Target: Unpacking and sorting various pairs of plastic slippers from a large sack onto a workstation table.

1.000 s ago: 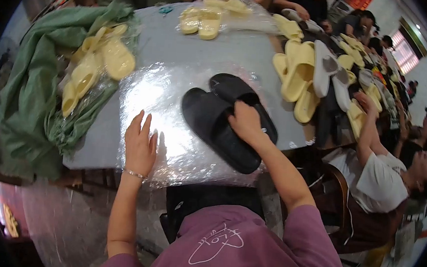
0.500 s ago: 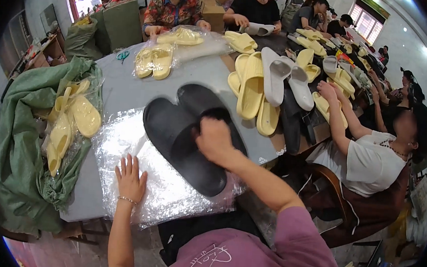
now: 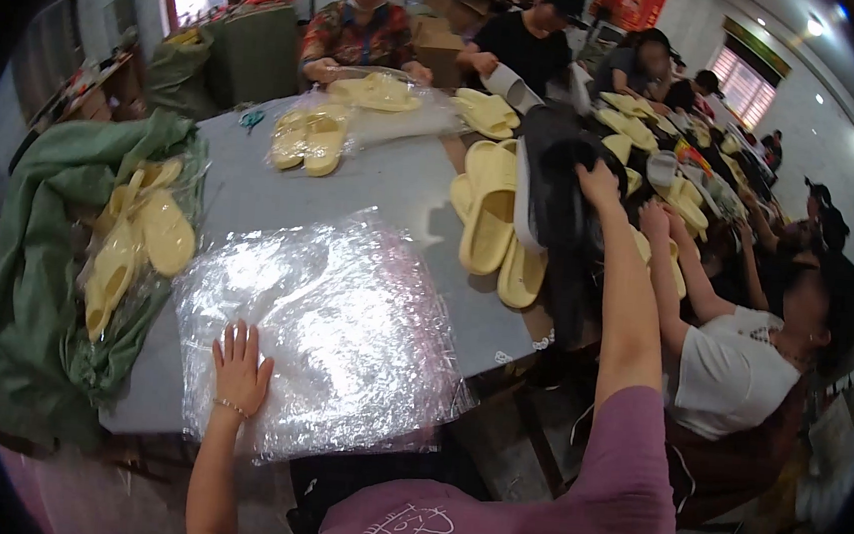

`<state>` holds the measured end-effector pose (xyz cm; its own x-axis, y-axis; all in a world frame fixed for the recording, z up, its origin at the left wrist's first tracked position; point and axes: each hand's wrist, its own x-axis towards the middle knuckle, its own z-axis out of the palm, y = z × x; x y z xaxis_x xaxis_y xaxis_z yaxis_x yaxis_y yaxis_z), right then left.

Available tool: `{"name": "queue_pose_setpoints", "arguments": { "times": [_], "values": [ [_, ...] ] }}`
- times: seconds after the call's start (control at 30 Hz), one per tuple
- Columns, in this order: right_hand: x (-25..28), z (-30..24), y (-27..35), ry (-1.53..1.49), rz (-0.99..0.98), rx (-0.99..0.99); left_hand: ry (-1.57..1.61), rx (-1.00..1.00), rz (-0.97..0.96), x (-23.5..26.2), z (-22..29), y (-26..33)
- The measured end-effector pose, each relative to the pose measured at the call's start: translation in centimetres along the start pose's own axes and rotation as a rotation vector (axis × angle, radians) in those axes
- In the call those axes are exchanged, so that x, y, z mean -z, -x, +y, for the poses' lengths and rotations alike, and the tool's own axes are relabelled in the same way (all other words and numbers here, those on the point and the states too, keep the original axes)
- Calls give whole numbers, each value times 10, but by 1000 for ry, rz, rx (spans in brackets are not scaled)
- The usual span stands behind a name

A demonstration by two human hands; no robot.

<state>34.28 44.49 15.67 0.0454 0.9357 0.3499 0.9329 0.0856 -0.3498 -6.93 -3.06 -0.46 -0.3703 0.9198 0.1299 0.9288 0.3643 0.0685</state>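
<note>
My left hand (image 3: 240, 378) lies flat, fingers spread, on a stack of shiny clear plastic bags (image 3: 352, 331) at the near side of the table. Out to the right, my right arm is stretched over the slipper pile. There my right hand (image 3: 597, 182) is closed on a pair of black slippers (image 3: 551, 191), gripped near the straps; its fingertips are partly hidden. The black pair covers most of the grey slippers beneath it. Just left of that pair lie several yellow slippers (image 3: 491, 217) on the table.
Bagged yellow slippers (image 3: 309, 137) rest at the far side, near small teal scissors (image 3: 251, 119). More bagged slippers (image 3: 164, 231) sit on a green sack (image 3: 43, 237) at the left. Co-workers sit across and at the right, one in a white shirt (image 3: 729, 376) close to my right arm.
My right hand has carried the black slippers from the plastic bags up and right to the pile. My left hand remains flat on the bags. The person in black has lifted a grey slipper.
</note>
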Motion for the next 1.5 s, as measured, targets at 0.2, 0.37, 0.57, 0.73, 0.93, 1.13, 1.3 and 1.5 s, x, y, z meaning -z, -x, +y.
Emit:
{"name": "queue_pose_setpoints", "arguments": {
  "times": [0.2,0.37,0.57,0.73,0.93,1.13,1.3,1.5],
  "values": [
    [-29,32,-22,152,82,4,141,68,-126,7,0,-6],
    [-25,78,-52,50,71,86,12,47,202,23,-21,-16],
    [7,29,26,-43,281,175,-169,668,483,63,-154,-15],
    [55,-8,152,-154,408,393,-157,771,435,72,-201,-52],
    [69,-60,239,-423,210,596,327,871,470,22,-300,-76],
    [70,-131,311,-430,-150,909,899,661,868,71,-273,-65],
    [21,-189,351,-600,-692,1119,1658,352,873,88,-261,3],
    [-57,-287,361,-1111,-1692,546,1903,69,669,83,-197,66]
  ]
}}
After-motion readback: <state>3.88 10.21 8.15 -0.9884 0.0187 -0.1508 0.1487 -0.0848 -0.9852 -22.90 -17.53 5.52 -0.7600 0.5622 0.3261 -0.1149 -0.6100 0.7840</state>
